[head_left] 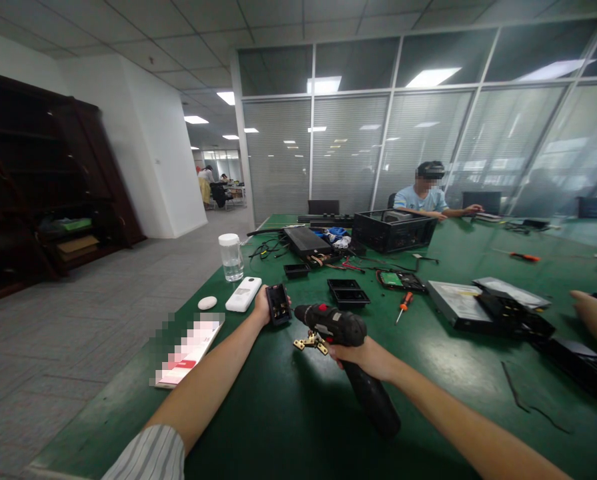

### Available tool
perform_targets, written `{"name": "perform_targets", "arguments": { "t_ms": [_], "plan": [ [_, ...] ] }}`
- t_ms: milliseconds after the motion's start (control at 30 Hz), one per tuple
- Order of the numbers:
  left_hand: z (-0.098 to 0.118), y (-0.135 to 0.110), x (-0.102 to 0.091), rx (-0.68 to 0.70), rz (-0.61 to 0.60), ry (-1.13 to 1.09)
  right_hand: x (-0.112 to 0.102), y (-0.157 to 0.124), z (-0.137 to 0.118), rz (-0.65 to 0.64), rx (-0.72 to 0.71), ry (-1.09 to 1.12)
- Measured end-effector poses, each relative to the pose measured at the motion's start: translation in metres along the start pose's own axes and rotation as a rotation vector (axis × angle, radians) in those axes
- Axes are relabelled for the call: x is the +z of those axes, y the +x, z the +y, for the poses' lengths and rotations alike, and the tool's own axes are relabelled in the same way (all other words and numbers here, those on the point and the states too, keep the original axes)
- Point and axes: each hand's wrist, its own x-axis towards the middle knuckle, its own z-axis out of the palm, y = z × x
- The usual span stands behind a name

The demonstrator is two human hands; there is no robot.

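"Two things held?"

"Our left hand point(262, 307) clasps the black case point(278, 307), fingers curled, seemingly keeping its hollow toward us; just beside, our right hand point(363, 357) wraps its fingers round the drill point(335, 323)."

"Room?"

"Green table point(258, 413) spreads nearer us; its left edge passes near the white device point(243, 294)."
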Motion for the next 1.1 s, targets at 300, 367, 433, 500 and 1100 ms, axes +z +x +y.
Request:
{"name": "perform_targets", "arguments": {
  "t_ms": [300, 367, 433, 500, 1100],
  "plan": [
    [0.001, 0.0016, 0.0016, -0.006, 0.013, 0.005, 0.0013, -0.0018, -0.0049, -0.004, 0.016, -0.037],
    [0.0009, 0.0019, 0.0014, -0.005, 0.003, 0.006, 0.0016, -0.0018, -0.0056, -0.003, 0.009, -0.04],
    [0.0008, 0.0017, 0.001, -0.002, -0.016, 0.008, 0.0014, -0.0013, -0.0048, 0.001, 0.006, -0.039],
    [0.0008, 0.001, 0.0008, 0.001, -0.024, 0.007, 0.0008, -0.0006, -0.003, 0.002, 0.005, -0.029],
    [0.0015, -0.0018, 0.0016, -0.023, -0.022, -0.027, 0.0009, -0.0021, -0.0062, -0.001, 0.007, -0.044]
  ]
}}
